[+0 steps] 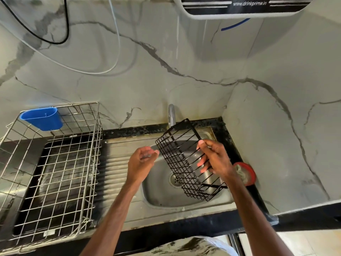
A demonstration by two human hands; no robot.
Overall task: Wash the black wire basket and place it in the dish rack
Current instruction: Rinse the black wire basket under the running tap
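Patterned grey-and-dark fabric (193,246) of the person's garment fills the bottom edge. Both bare forearms reach forward from it across the black speckled stone bench (184,227).

Right hand (215,157): clamped on the black rectangular wire basket (181,163), thumb on the rim bar, fingers curled through the side wires. The basket is held tilted in the air over the stainless steel sink bowl (162,202). Its upper corner is just in front of the chrome tap spout (171,115), and its lower corner is over the bowl's right rim.

Left hand (143,159): holds nothing, fingers loosely curled, just beside the basket's left edge and not touching it. The hands are apart.

Edges and clearance:
- A ribbed steel drainboard (114,169) lies between the bowl and the silver wire dish rack (96,154), which stands open-topped on the bench at the left.
- A blue oval plastic cup (42,118) hangs on the rack's rear wall at the far corner.
- The grey-veined marble wall (276,145) turns forward close behind the bowl's right rim. A red round dish (248,172) holding a pale scrub pad sits in that narrow strip, just beside the right wrist.
- A black cable (55,40) and a white tube (114,58) hang in loops on the wall above the rack.

Markings: the white-and-dark appliance housing (239,8) at the top right reads "www.drinkprime.in". A small label (48,233) on the rack's front edge is too small to read.
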